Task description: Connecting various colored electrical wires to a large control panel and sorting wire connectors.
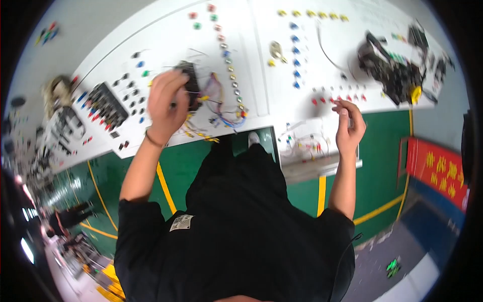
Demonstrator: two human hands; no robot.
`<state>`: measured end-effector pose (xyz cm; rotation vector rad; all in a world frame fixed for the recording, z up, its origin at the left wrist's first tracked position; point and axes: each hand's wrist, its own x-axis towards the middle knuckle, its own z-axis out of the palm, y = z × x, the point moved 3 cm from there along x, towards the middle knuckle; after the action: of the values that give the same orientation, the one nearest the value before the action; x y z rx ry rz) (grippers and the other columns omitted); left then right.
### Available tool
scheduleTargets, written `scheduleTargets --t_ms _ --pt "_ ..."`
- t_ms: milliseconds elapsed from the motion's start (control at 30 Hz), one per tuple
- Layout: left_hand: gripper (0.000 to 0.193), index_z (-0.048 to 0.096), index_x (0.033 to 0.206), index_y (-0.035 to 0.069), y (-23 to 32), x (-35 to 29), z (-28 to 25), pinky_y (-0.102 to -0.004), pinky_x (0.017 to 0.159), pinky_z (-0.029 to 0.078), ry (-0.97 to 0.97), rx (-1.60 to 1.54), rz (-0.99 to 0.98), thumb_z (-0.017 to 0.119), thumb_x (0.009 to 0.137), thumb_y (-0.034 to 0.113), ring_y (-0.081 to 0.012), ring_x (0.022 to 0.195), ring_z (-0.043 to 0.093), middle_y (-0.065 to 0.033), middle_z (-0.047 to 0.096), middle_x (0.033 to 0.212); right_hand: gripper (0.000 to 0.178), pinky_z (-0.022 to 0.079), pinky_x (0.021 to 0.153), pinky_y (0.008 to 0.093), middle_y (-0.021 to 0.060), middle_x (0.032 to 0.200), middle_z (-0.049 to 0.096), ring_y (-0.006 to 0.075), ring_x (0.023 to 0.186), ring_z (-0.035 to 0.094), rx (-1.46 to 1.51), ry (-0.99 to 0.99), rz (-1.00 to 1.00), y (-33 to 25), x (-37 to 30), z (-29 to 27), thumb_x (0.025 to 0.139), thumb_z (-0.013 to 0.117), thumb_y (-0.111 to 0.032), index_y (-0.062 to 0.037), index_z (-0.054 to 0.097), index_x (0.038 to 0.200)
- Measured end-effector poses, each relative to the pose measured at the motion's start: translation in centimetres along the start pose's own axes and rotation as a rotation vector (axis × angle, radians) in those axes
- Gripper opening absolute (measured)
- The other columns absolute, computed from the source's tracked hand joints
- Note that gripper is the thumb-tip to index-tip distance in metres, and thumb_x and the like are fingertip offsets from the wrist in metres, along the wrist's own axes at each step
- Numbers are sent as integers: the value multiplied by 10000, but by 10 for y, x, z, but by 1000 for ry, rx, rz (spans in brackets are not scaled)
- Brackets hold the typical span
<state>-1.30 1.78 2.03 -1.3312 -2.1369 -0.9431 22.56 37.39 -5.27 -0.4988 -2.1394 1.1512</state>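
Black shirt [241,246], table edge [259,124], hands [168,98] apart

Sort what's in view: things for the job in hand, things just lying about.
Probably in the job:
dark block, at the left hand
coloured wires beside it
red pieces, near the right hand

Apparently lying about:
blue pieces in a column
yellow pieces, top edge
black bundle, far right

Table [359,38] across the upper frame, parts [296,51] spread over it.
Upper left of centre, a block [192,80] lies between a rack [107,106] on its left and a small-parts column [231,69] on its right; a harness [386,71] lies upper right, a drawer [322,170] holding wires [318,147] right of centre.
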Motion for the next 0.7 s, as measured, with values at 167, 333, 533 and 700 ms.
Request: scheduleTargets --t_ms 167,333,533,700 --pt "187 655 982 -19 35 -69 55 -355 783 516 73 -195 -375 541 859 -102 -287 862 653 -148 672 921 175 543 746 289 114 950 722 161 855 693 -32 101 463 100 -88 -57 1002 547 -79 31 674 1050" --pt "186 667 987 20 86 -89 92 -305 702 510 -152 -373 -540 575 863 -83 -219 788 661 -85 675 875 237 550 791 412 223 1033 705 332 925 703 -368 -449 560 136 -142 -21 925 638 -123 14 675 1116" --pt "161 677 1015 18 111 -102 107 -314 718 522 -569 -588 -390 594 896 -51 -257 793 673 -109 686 887 246 545 848 471 244 974 713 408 939 683 -803 -730 588 208 -166 17 826 683 -109 -5 718 1046" --pt "145 675 1023 11 115 -123 95 -319 731 521 -469 -550 -503 597 911 -34 -255 793 674 -110 686 893 181 546 819 461 226 905 717 396 887 689 -753 -713 533 226 -160 11 835 678 -142 -4 737 936"
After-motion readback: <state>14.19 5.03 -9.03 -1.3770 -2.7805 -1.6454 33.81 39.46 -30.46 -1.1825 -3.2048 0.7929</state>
